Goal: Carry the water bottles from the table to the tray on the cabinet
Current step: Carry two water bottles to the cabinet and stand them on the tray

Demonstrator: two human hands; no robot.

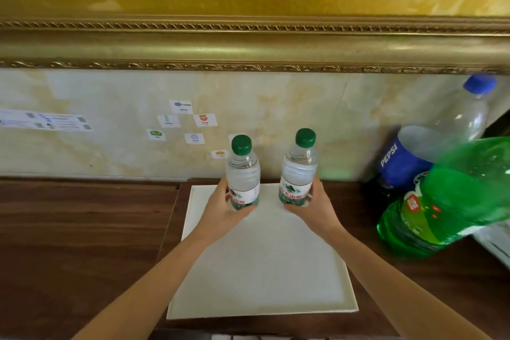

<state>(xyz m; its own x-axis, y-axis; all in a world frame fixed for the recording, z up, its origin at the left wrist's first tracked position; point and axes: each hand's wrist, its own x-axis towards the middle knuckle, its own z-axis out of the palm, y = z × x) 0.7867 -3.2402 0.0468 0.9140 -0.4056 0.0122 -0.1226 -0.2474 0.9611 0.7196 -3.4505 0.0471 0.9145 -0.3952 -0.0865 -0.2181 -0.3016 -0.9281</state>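
Two clear plastic water bottles with green caps arrive over the flat white tray [262,270] on the dark wooden cabinet [82,229].

Left hand [223,207] grips the left bottle [242,174], right hand [317,204] the right bottle [299,168], both at the tray's far edge; set down too near that rim, either could tip.

— What colours are the two water bottles [242,174]?
— Clear, with green caps and white-and-green labels.
— And around them?
— A cream tray [262,270], dark brown wood-grain cabinet [82,229], gold frame [248,44].
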